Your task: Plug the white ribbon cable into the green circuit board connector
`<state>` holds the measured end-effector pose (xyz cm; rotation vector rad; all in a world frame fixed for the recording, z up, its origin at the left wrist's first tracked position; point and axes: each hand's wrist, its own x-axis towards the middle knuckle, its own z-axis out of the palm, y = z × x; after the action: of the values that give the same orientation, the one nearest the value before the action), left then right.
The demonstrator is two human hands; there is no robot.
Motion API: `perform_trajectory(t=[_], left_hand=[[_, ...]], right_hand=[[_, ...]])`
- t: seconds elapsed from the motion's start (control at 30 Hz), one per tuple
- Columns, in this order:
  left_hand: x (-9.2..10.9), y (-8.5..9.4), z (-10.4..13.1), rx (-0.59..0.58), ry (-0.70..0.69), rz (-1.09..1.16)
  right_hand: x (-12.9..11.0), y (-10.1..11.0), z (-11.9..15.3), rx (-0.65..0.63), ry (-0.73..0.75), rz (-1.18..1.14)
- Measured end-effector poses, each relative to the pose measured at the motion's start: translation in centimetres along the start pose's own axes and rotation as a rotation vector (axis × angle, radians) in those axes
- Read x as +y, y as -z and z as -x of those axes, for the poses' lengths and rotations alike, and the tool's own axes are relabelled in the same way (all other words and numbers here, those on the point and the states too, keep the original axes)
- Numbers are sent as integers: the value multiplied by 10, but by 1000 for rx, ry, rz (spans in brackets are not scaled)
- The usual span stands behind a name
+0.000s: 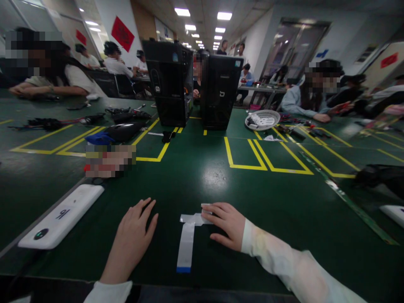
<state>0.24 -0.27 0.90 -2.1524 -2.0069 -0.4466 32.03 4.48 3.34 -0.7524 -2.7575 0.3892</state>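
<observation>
Room is dim overall, ceiling panels [224, 16] glow blown-out white at upper centre, soft glare pools on the green tabletop [217, 179] mid-frame, far left and right edges stretch and smear, pixelated patches upper left and right.

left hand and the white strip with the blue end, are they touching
Apart. The head view shows bare green tabletop between the thumb side of the left hand and the white strip.
</observation>
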Motion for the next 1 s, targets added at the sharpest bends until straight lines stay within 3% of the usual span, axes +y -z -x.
perform_trajectory(t=[0.17,0.3,0.43,0.57,0.6,0.7,0.8,1.0], left_hand=[[-1,-1,0,-11,10,7],[-1,0,1,-12,16,19],[-2,0,0,-19,15,16],[-3,0,0,-25,-2,-16],[-4,-1,-1,-23,-8,-20],[-4,-3,-1,0,-28,-18],[-4,-4,-1,24,-31,-19],[-6,-3,-1,16,-37,-24]], right_hand=[[4,-2,2,24,25,-10],[37,4,15,149,-90,92],[103,27,54,323,-447,282],[159,58,122,343,-1096,441],[167,64,141,343,-1175,445],[179,79,189,392,-1393,472],[182,85,220,423,-1557,486],[183,86,233,393,-1666,451]])
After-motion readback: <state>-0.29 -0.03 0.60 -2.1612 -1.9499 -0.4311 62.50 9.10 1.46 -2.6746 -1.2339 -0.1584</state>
